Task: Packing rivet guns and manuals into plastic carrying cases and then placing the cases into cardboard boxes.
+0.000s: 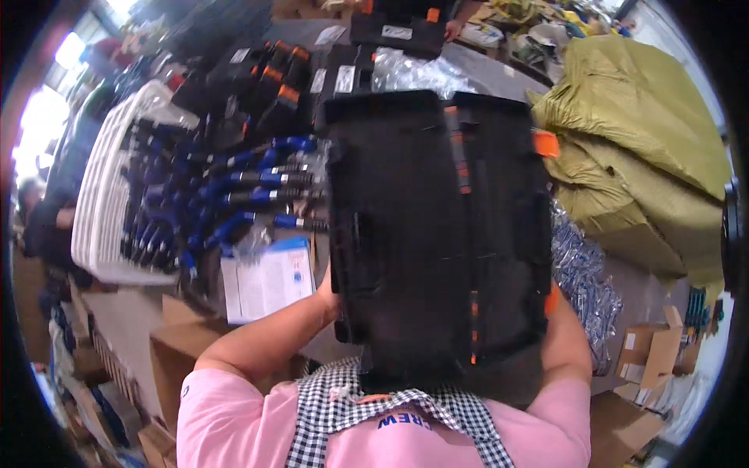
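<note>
A large black plastic tool case [406,234] with orange latches fills the middle of the view, raised close in front of my chest. Two panels of it show, one wide and one narrow, with a seam dotted in orange between them. At its left edge my left hand [331,292] grips it, the fingers hidden behind the case. My right forearm [567,343] reaches up to the opposite edge near an orange latch [551,301]. The right hand itself is covered by the case, which both arms hold up.
To the left, a stack of white plastic baskets [97,210] holds many blue-and-black handled tools [168,187]. A printed sheet [265,281] lies nearer. More black cases [273,78] stand at the back. On the right are plastic-wrapped metal parts [585,281], a yellow-green sack [640,125] and cardboard boxes [651,351].
</note>
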Available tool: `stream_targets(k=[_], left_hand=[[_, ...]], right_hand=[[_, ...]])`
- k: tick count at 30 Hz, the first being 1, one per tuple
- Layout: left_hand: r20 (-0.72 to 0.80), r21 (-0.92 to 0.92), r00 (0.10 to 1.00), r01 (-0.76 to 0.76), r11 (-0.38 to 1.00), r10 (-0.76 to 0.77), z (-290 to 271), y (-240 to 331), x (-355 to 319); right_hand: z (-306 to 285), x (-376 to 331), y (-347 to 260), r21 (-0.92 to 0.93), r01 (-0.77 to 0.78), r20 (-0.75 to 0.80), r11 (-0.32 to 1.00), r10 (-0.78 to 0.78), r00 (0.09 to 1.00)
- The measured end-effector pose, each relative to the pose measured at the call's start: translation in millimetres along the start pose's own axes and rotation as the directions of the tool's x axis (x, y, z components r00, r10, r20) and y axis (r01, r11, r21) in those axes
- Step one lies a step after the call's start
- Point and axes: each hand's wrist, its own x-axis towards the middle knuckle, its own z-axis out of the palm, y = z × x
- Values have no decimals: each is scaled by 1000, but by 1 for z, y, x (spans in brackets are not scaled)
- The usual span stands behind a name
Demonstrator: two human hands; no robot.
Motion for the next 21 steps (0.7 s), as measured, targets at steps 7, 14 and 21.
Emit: stream_targets(k=[7,14,21], left_hand=[[152,737,916,-356,575,372,-62,-189,-45],[501,864,731,-392,-316,463,-124,-324,-28],[-250,912,966,258,320,-66,-181,-181,-91]], right_hand=[[24,23,15,-314,-18,174,949,77,982],[87,127,-54,-656,82,292,751,152,944],[99,109,-85,-676,122,190,727,12,982]])
